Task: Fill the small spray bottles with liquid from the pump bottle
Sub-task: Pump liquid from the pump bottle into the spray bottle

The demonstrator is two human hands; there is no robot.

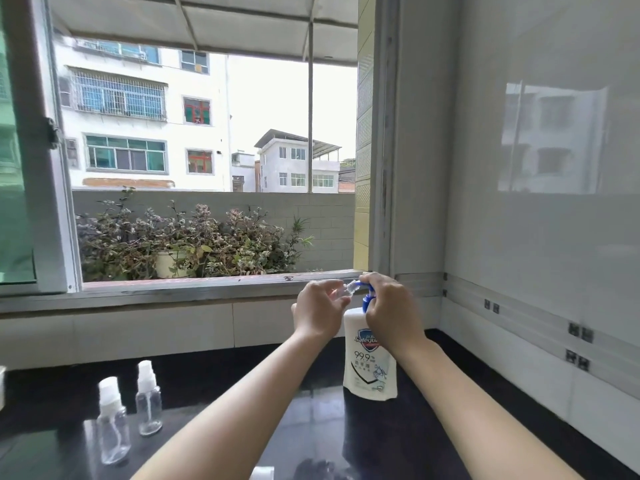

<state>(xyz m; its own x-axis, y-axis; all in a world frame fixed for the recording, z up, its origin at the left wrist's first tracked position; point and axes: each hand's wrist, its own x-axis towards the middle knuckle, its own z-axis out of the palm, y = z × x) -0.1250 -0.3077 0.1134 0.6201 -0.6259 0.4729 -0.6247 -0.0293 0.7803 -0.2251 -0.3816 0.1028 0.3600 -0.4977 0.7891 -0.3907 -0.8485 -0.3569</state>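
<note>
White plastic forms the body of the pump bottle [370, 362], which stands upright on the glossy black countertop [311, 420] near the white tiled right wall [540, 237]. "Safeguard" is printed on a blue shield on its label, with "99.9" below; the smaller characters cannot be read. The blue pump head [367, 295] is pressed under the right hand [389, 311], whose fingers are curled closed over it. A small clear spray bottle without its cap [341, 292] is gripped in the left hand [318, 313] and tilted, its open neck held at the pump's nozzle. Two more small clear spray bottles with white capped sprayers [149, 400] [112, 422] stand upright at the left, just beside each other and well apart from the pump bottle. Open countertop is left between them and the forearms. The counter's back edge is met by a low white tiled ledge [138, 327] beneath the open window [207, 150].
</note>
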